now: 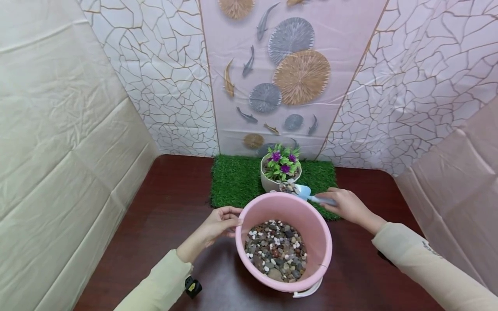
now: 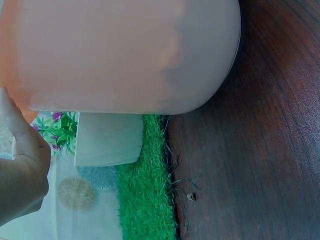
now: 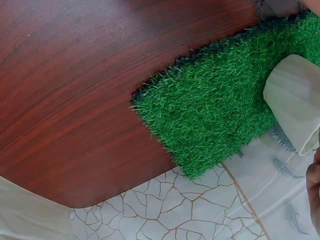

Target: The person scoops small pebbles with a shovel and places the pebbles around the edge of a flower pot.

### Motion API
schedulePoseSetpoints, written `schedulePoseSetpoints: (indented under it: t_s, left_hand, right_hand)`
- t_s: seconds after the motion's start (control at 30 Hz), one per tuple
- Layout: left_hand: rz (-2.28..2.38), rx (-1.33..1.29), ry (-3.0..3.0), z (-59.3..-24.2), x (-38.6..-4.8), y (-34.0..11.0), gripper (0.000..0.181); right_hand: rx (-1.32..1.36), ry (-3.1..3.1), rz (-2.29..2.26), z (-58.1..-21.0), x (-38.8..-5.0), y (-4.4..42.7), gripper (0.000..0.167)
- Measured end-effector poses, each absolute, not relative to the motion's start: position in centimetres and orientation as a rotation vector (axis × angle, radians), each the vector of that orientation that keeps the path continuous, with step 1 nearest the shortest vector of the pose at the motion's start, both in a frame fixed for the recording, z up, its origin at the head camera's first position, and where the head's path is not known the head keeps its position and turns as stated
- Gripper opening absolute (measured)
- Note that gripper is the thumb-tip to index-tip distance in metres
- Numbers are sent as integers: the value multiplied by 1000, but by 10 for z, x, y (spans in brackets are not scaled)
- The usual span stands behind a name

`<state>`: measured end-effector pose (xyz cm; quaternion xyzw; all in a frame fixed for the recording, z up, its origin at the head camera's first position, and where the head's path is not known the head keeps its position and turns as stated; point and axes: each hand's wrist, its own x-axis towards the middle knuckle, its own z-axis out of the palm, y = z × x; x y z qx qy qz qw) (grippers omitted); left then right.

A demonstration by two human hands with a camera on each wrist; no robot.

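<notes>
My left hand (image 1: 218,225) holds the rim of a pink bucket (image 1: 328,242) at its left side, thumb at the edge. Inside the bucket lies a layer of mixed pebbles (image 1: 276,252), brown, grey and white. The right hand (image 1: 346,205) grips the grey handle of a small light-blue trowel (image 1: 304,191), whose blade carries pebbles. That blade is above the bucket's far rim, close to the front of a white flowerpot (image 1: 268,185) with purple flowers (image 1: 285,168). In the right wrist view the trowel is out of sight; only part of the hand (image 3: 313,185) shows.
The flowerpot stands on a green artificial grass mat (image 1: 233,181) at the back of a dark red-brown table (image 1: 167,207). A white bucket handle (image 1: 309,291) hangs at the near side. Patterned cloth (image 1: 175,77) covers the back, and plain cloth walls (image 1: 78,151) flank the table.
</notes>
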<state>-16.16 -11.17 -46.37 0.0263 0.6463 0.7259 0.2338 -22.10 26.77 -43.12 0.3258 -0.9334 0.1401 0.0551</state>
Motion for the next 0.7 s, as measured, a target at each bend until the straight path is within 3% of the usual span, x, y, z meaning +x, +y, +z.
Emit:
schedulePoseSetpoints:
  t_s: [0.7]
  left_hand:
    - [1994,70,1769,-466,-162,-110,44]
  right_hand:
    - [938,-2785,431,-432,-215,286,26]
